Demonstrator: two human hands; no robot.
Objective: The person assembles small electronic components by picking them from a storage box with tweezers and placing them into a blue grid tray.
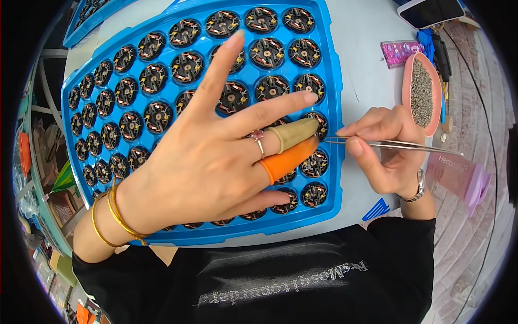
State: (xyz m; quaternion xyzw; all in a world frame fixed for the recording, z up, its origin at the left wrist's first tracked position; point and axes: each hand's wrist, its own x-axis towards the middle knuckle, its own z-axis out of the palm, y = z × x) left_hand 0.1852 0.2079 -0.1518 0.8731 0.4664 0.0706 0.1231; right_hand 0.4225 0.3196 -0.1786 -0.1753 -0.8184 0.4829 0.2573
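Round black parts point(267, 53) sit in pockets of a blue tray point(333, 65) on the pale surface point(359, 54) in the head view. Work seems centred on the fourth part point(322, 123) from the far end of the right-hand column, where the tips of the tweezers point(404, 144) come to its near edge; whether they touch it cannot be told. That one looks unfinished; the others look much alike, so which are done and which are left cannot be told. The right hand point(396, 128) has its thumb and forefinger clamped on the tweezers. The left hand point(210, 146) lies over the tray, thumb and forefinger spread apart, the covered middle and ring fingers close together at that same part.

Counted: one pair of tweezers; one beige cover point(294, 135) and one orange cover point(291, 162); nine parts along the far row, six down the right-hand column, the full total hidden by the left hand. One pink dish point(408, 94), right of the tray, holds small grey pieces point(422, 94) too many to count. One second tray point(101, 21) shows only partly at far left.
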